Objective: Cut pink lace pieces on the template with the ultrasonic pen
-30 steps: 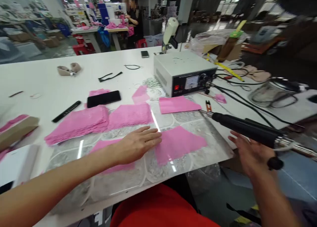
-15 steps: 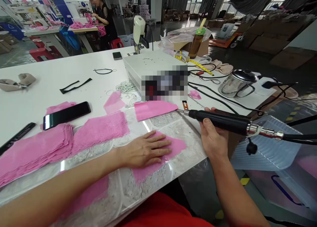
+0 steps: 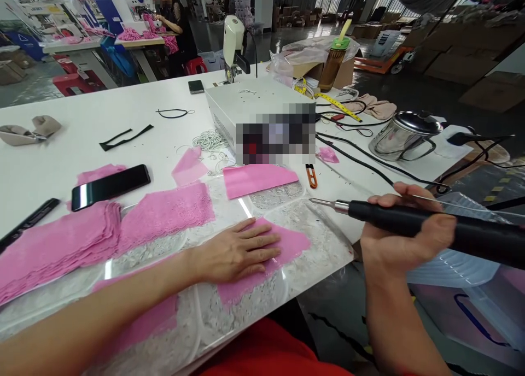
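My left hand (image 3: pixel 240 253) lies flat with fingers stretched on a pink fabric piece (image 3: pixel 293 244), pressing it on the patterned mat (image 3: pixel 324 234). My right hand (image 3: pixel 394 245) is closed around a black handpiece (image 3: pixel 476 239) with a slim pointed metal tip. That tip points left, above the mat and apart from the fabric. Just beyond lies a pink strip (image 3: pixel 258 180) with a curved end. Left of it are a pink lace-textured piece (image 3: pixel 168 215) and a stack of pink pieces (image 3: pixel 61 245). A pink piece (image 3: pixel 139 327) is partly hidden under my left forearm.
A pale metal box (image 3: pixel 262 94) stands behind the fabric, orange thread snips (image 3: pixel 311 176) near it. Black cables (image 3: pixel 356 157) run toward a glass pot (image 3: pixel 404 138). Phone (image 3: pixel 110 187) at left; plastic bins (image 3: pixel 459 310) right of the table. A person (image 3: pixel 174 29) sits at a sewing machine.
My right hand has drawn the handpiece right and toward me, its tip leaving the end of the pink strip. The left hand stays on its fabric piece. The view has shifted slightly.
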`<state>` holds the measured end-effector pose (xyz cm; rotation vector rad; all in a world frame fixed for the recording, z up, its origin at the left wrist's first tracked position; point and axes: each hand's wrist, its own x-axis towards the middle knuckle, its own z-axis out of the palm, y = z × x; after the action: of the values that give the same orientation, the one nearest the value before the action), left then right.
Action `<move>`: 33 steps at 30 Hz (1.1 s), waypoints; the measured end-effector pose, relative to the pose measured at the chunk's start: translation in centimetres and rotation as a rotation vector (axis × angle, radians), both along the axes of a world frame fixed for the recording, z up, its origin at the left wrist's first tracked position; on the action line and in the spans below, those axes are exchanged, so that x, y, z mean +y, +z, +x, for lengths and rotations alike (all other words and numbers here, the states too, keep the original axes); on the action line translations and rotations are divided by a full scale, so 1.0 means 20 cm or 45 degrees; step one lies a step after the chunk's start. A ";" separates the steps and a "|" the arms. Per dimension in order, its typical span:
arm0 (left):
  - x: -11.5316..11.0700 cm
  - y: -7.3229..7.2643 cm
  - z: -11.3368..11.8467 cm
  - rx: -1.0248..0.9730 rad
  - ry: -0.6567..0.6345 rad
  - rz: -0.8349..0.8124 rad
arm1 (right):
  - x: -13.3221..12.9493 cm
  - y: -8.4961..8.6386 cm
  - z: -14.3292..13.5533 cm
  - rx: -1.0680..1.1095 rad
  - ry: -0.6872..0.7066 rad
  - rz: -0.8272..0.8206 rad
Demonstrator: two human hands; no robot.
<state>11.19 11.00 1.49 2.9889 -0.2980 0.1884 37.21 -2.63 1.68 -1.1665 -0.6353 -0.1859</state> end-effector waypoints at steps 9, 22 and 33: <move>-0.02 -0.01 0.00 -0.020 0.017 0.011 | -0.19 0.14 -0.06 0.140 0.235 -0.057; -0.01 -0.01 0.01 0.006 0.012 -0.019 | -0.14 0.15 -0.06 0.256 0.434 0.015; -0.01 -0.02 0.01 0.016 0.004 -0.049 | -0.14 0.15 -0.06 0.228 0.497 -0.006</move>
<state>11.33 10.79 1.05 2.9515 -0.2851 0.1730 36.04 -5.52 4.64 -1.0280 -0.6907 0.2484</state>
